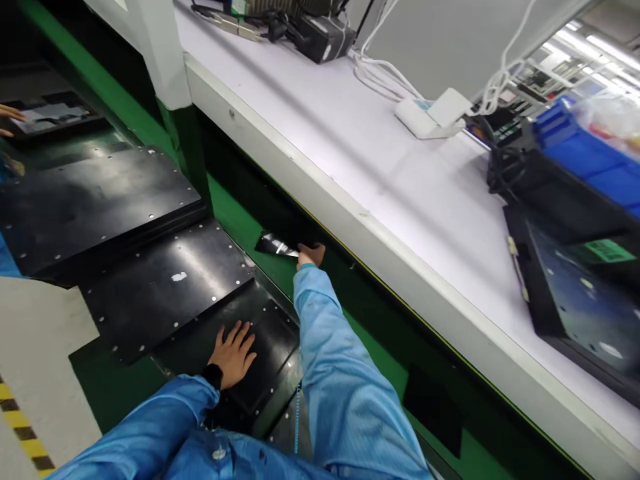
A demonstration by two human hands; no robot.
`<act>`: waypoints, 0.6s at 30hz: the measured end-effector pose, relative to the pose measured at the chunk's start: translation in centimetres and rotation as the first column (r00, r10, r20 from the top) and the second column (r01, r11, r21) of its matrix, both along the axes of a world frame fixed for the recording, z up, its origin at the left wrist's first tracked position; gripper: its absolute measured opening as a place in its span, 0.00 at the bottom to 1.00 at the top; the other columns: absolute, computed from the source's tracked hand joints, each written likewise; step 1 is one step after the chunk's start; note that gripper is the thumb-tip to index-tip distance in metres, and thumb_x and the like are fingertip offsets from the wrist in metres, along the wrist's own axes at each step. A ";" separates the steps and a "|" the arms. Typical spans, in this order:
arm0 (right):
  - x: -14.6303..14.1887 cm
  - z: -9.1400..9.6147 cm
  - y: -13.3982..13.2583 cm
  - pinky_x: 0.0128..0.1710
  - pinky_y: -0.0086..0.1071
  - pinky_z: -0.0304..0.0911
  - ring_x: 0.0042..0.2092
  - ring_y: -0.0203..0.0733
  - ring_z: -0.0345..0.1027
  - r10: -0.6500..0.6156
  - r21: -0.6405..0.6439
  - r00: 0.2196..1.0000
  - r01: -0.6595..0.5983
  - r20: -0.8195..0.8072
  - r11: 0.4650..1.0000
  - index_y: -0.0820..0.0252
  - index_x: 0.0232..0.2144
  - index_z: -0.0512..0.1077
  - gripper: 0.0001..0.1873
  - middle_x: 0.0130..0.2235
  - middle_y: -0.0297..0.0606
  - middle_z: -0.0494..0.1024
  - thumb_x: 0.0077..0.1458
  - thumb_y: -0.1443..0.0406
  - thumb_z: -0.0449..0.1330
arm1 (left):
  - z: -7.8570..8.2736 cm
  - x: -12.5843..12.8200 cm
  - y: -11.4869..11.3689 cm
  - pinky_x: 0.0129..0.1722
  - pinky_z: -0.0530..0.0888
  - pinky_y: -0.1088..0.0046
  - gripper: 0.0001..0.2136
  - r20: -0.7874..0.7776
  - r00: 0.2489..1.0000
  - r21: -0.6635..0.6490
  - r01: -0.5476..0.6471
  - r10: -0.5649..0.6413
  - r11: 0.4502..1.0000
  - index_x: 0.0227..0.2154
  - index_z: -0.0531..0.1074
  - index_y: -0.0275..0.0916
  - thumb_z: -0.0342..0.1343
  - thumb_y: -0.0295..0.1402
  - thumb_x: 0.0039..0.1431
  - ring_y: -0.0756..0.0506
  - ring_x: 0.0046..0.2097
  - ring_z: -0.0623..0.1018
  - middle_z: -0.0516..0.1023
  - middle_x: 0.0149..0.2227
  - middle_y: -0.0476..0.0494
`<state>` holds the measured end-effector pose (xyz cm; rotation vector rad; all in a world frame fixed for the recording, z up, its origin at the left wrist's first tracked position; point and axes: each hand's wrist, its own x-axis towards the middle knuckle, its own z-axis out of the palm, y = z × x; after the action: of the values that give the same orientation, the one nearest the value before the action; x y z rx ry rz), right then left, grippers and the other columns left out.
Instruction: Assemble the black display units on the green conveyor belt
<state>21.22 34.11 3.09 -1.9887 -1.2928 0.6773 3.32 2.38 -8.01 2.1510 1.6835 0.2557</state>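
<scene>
Left hand [233, 355] flat on a riveted black panel [273, 340], fingers [241, 338] spread apart, right hand [311, 255] touching a glossy black strip [275, 245] below the counter [350, 223], grip unclear, blue bin [585, 160] holding a clear plastic bag [613, 120]

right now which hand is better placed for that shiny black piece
The right hand: it is stretched out right beside the shiny black piece. The left hand lies flat on a black panel, farther off.

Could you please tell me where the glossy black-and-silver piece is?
In the head view, the glossy piece sits mid-frame, beside the right hand, below the white bench edge.
</scene>
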 end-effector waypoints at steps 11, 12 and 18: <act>13.5 13.4 -38.8 0.48 0.37 0.74 0.47 0.44 0.77 0.407 0.239 0.862 -0.482 0.303 0.843 0.53 0.47 0.80 0.12 0.44 0.42 0.81 0.65 0.68 0.59 | 9.1 0.9 0.4 0.71 0.57 0.47 0.38 0.549 0.833 -0.157 0.019 0.071 0.987 0.61 0.68 0.38 0.73 0.44 0.47 0.30 0.72 0.60 0.61 0.70 0.29; 13.9 14.1 -40.9 0.47 0.36 0.74 0.45 0.43 0.77 0.448 0.200 0.871 -0.484 0.202 0.852 0.53 0.46 0.80 0.11 0.42 0.41 0.81 0.65 0.66 0.60 | 10.4 1.6 -0.5 0.71 0.59 0.49 0.41 0.659 0.752 -0.215 0.185 0.003 0.959 0.62 0.67 0.40 0.74 0.44 0.45 0.31 0.72 0.61 0.61 0.70 0.32; 15.7 9.0 -44.4 0.45 0.39 0.73 0.41 0.46 0.77 0.291 -0.060 0.889 -0.332 -0.354 0.941 0.58 0.41 0.82 0.15 0.38 0.39 0.82 0.52 0.57 0.71 | 12.1 4.7 -8.6 0.58 0.74 0.56 0.26 0.775 0.498 -0.627 0.681 0.390 0.377 0.50 0.78 0.38 0.73 0.41 0.48 0.36 0.53 0.81 0.83 0.50 0.38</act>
<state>36.95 -10.26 12.12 -1.6651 -1.3911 1.2229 7.97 -6.26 4.05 0.8985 0.5731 0.1815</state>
